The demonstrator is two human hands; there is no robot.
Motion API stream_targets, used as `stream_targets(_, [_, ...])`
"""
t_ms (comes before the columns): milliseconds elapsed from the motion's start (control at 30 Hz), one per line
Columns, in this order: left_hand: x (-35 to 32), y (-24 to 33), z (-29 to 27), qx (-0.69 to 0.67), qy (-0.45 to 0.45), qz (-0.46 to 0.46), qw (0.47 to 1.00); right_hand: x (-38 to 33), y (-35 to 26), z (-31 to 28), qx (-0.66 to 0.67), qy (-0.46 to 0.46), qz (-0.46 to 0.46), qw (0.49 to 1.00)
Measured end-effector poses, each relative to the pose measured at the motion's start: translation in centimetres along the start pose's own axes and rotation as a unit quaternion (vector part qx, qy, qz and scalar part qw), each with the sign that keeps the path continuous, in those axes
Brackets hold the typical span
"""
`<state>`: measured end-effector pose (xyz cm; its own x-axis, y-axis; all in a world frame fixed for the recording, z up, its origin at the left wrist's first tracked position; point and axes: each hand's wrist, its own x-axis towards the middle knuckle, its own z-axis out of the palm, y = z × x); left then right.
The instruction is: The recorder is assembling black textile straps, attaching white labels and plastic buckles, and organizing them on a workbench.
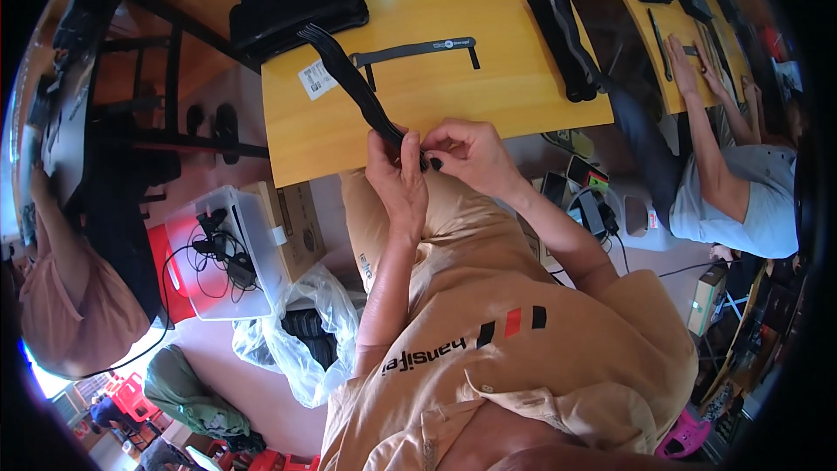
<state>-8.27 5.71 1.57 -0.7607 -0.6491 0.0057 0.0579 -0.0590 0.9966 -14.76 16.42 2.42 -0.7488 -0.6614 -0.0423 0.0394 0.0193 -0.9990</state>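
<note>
A bundle of flat black straps [356, 87] runs from my hands out over the near part of the yellow table, its far end by the dark stack. My left hand [397, 174] is closed around the bundle's near end, thumb pressed along it. Close beside it, my right hand [475, 157] pinches a small black strap end at the table's front edge; the fingers partly hide it. Beyond my hands, a single grey-black strap [414, 51] with a printed patch lies across the table, its two thin ends bent toward me. A white label [316, 80] lies left of the bundle.
Stacked black straps [301, 10] fill the table's far left, and another black bundle [562, 48] lies right. Below left stand a clear bin [228, 253] with cables and a plastic bag [301, 340]. Co-workers sit on both sides; one's hands [684, 65] rest on another table.
</note>
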Motion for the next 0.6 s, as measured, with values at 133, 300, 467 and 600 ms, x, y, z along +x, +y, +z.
stream_targets(133, [-0.1,0.1,0.5,0.051,0.024,0.032,0.998,0.0,0.2,0.7,-0.127,0.049,-0.085,0.987])
stream_targets(300, [-0.6,-0.7,0.7,0.098,0.022,0.057,0.993,0.1,0.2,0.8,-0.211,0.061,-0.119,0.968])
stream_targets(467, [-1.8,0.0,1.3,0.094,0.009,0.065,0.993,0.5,1.6,-0.7,-0.138,0.071,-0.067,0.986])
stream_targets(600, [-1.0,0.3,0.5,-0.093,0.021,-0.059,0.994,-0.3,-0.7,-1.2,-0.09,0.064,-0.096,0.989])
